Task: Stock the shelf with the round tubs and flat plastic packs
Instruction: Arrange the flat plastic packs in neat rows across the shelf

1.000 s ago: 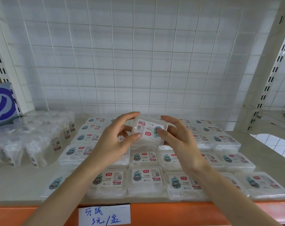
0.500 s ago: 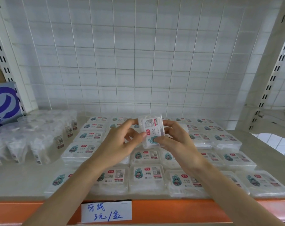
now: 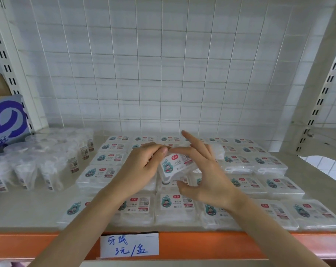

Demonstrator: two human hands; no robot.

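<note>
A flat clear plastic pack (image 3: 175, 166) with a white label hangs tilted above the middle of the shelf. My left hand (image 3: 139, 168) pinches its upper left edge. My right hand (image 3: 205, 170) curls round its right side, thumb below it and index finger raised. Rows of several identical flat packs (image 3: 174, 207) lie label up across the shelf (image 3: 28, 212) under my hands. A cluster of several round clear tubs (image 3: 47, 160) stands at the left of the shelf.
An orange front rail (image 3: 201, 245) carries a handwritten price tag (image 3: 129, 245). White slotted uprights (image 3: 321, 97) stand at both sides, with a white wire grid behind. A blue and white box (image 3: 6, 120) sits at far left.
The pack was turned between both hands, from upright on its edge to tilted with the label facing me, and lowered slightly toward the rows. My right index finger lifted off it.
</note>
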